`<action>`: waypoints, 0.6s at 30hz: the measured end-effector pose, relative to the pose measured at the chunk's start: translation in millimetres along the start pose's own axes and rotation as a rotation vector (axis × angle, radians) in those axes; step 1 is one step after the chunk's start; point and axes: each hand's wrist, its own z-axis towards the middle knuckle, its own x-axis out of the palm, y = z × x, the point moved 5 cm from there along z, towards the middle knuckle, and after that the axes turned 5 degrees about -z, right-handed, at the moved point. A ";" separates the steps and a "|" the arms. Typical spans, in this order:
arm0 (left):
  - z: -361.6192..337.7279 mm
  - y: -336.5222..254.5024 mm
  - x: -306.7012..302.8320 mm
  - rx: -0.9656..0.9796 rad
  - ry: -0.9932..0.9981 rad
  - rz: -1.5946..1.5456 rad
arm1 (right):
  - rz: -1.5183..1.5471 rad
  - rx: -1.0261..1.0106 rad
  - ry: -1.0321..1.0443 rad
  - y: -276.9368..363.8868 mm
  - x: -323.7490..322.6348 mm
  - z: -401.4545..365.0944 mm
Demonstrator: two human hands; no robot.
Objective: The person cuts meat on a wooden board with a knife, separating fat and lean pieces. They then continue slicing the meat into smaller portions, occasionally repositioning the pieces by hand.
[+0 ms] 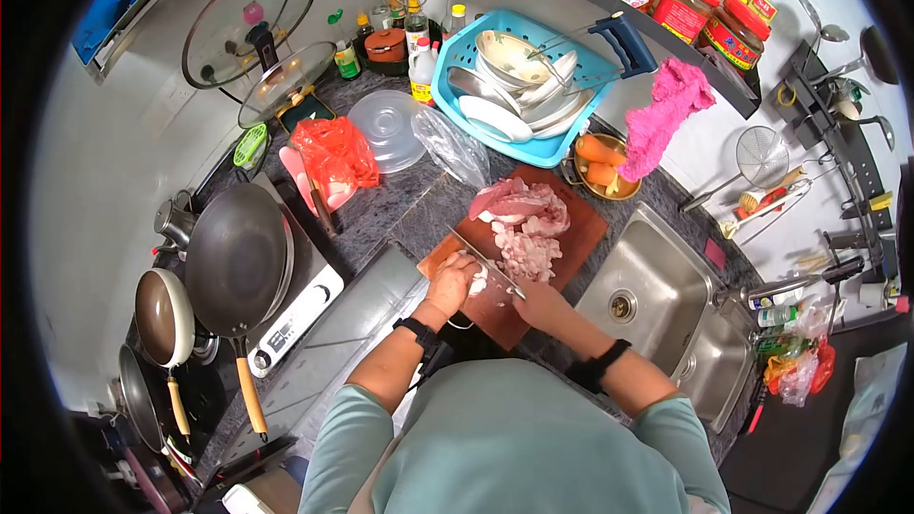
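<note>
Across the reddish wooden cutting board (pixel 579 252), the likeliest trouble sits where the knife (pixel 481 259) and the left hand (pixel 451 278) come close together. Fingertips rest just beside the blade, so a slip on wet, fatty meat could nick one; curling them further back would lower that risk. Small pale scraps (pixel 479 282) lie loose on the hand's side of the blade, and one underfoot of the fingers might make the hold skid. The board reaches toward the sink (pixel 657 233) — if it shifted under pressure, the cut could run crooked, or the diced meat (pixel 528 255) could spill onto the tabletop (pixel 395 214).

As for the grip, the right hand (pixel 543 305) is closed around the knife's handle, at the near end of the blade. The left hand's fingers are bent down at the board; whether they pinch a piece of meat I cannot tell. The diced meat lies across the blade from the left hand, just beyond the right hand, touching neither as far as shows. Behind it — farther from both hands — sits the larger uncut meat (pixel 519 200), on the same board.
</note>
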 end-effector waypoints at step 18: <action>10.8 -2.2 4.0 -0.287 0.142 0.165 | 0.113 0.146 0.079 12.2 -26.5 -34.7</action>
